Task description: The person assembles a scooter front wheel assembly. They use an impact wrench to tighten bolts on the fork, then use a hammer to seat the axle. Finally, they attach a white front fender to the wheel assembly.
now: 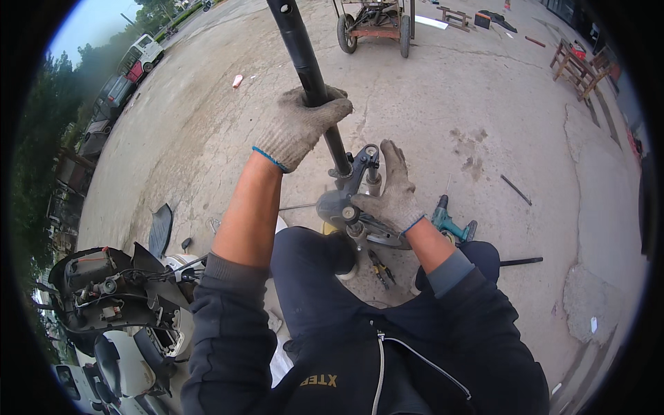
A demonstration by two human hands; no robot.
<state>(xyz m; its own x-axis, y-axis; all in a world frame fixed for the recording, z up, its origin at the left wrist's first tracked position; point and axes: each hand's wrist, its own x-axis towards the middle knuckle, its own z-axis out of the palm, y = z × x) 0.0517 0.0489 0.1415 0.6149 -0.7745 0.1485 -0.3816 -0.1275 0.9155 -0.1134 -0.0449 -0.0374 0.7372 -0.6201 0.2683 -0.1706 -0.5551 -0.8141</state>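
Observation:
My left hand [303, 128], in a knitted work glove, is wrapped round a long black steering tube [335, 149]. The tube rises from the black clamp [360, 166] of a two-legged front fork, with a dark mudguard [332, 206] below it. One silvery fork leg [374, 181] and the bolt-topped end of the other [351, 214] stand on either side. My right hand [395, 190], gloved too, lies against the fork between the two leg tops. Its fingers are stretched and the thumb is spread away from them. The fork's lower part is between my knees, mostly hidden.
A green cordless drill [448, 220] lies right of the fork, with pliers [380, 268] between my feet. Dark rods [517, 190] lie further right. A partly stripped scooter [131, 304] stands close on my left. A wheeled cart [377, 29] and wooden stool [579, 68] are farther off.

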